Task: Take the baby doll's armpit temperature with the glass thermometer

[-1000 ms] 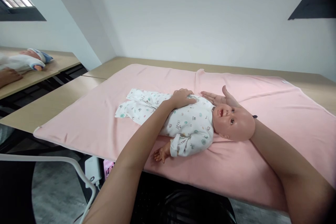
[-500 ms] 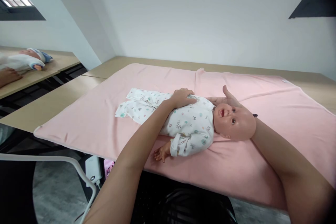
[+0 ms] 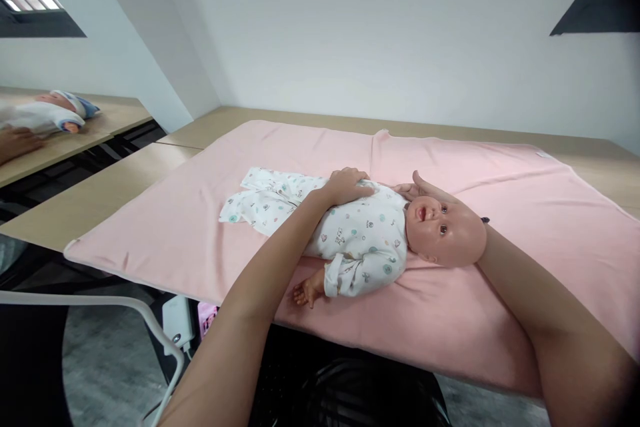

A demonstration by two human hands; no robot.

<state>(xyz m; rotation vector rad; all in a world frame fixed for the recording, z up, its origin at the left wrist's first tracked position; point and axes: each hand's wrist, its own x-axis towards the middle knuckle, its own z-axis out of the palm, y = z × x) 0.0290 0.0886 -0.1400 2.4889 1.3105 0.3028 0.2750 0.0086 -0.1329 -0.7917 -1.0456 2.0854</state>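
Note:
A bald baby doll (image 3: 361, 230) in a white printed sleepsuit lies face up on a pink blanket (image 3: 480, 310). Its head points to the right. My left hand (image 3: 349, 185) is laid across the doll's torso, the fingers curving over its far side. Beneath the doll's head passes my right forearm, so the head rests near the wrist. At the doll's far shoulder is my right hand (image 3: 420, 188), palm turned up and thumb standing apart; its fingers are partly hidden behind the doll. The doll's near arm lies bent on the blanket, and its far arm is hidden.
A wooden table (image 3: 173, 163) supports the blanket, with a wall behind. On another table at left, a person's hand (image 3: 19, 145) is beside a second doll (image 3: 53, 113) with a blue-and-white hat. A white curved metal bar (image 3: 125, 302) and a white device (image 3: 177, 321) are lower left.
My right hand has shifted slightly left toward the doll's shoulder, its thumb lower and its fingers more bent. My left hand and the doll stay almost the same.

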